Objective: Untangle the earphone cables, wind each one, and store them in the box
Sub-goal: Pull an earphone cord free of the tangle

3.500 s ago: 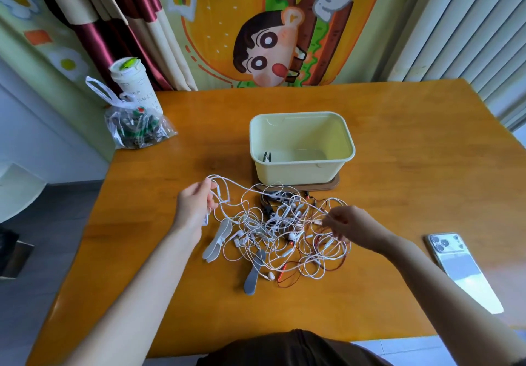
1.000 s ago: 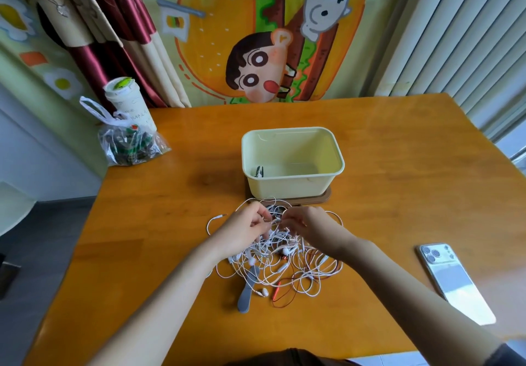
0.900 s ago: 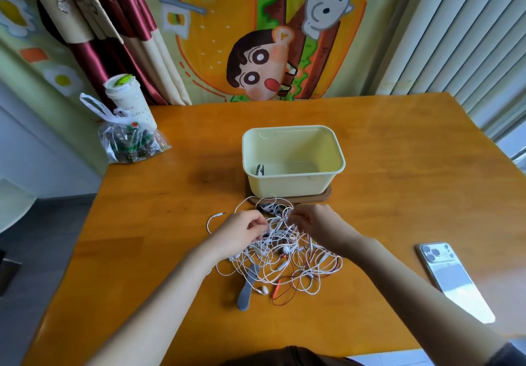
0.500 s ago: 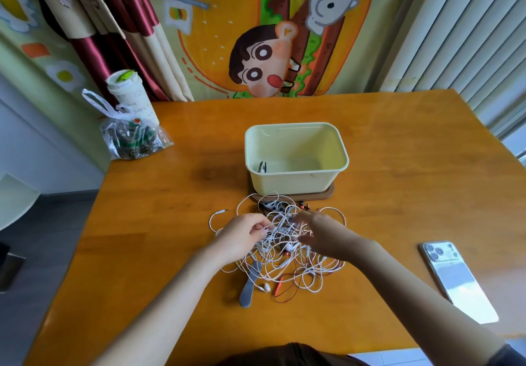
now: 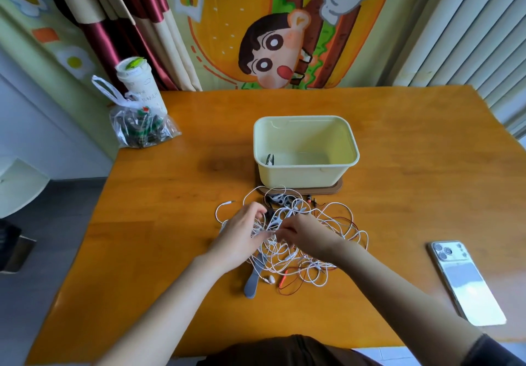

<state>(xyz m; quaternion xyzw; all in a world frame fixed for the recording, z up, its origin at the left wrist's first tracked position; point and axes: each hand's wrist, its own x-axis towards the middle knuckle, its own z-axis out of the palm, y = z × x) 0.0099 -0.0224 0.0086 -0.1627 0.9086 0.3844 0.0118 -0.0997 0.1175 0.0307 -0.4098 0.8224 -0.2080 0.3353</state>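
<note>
In the head view, we look down on an orange wooden table (image 5: 170,223). On it lies a tangle of white earphone cables (image 5: 287,254), just in front of a pale yellow plastic box (image 5: 301,176). The box stands on a brown wooden board (image 5: 336,190), and we see only one small dark item (image 5: 269,159) inside, so by our reckoning nearly all the work remains.

Both hands meet over the middle of the heap. The left hand (image 5: 244,234) has its fingers curled and seems to pinch a few white strands. The right hand (image 5: 304,234) curls its fingertips into the same knot and grips strands there too, though we cannot tell which cable either one holds.

A thin red wire (image 5: 290,283) and a flat grey strip (image 5: 252,283) poke out of the near edge of the heap.

Pulling the hands apart now could tighten the knot, because many loops cross between them. A hard tug could also drag the whole heap towards the table's near edge, or strain a wire at an earbud. The silver smartphone (image 5: 466,280) on the right lies near the edge, where a sweeping right forearm could nudge it. The knotted clear plastic bag (image 5: 139,129) and white paper cup (image 5: 139,84) stand well apart at the far left.
</note>
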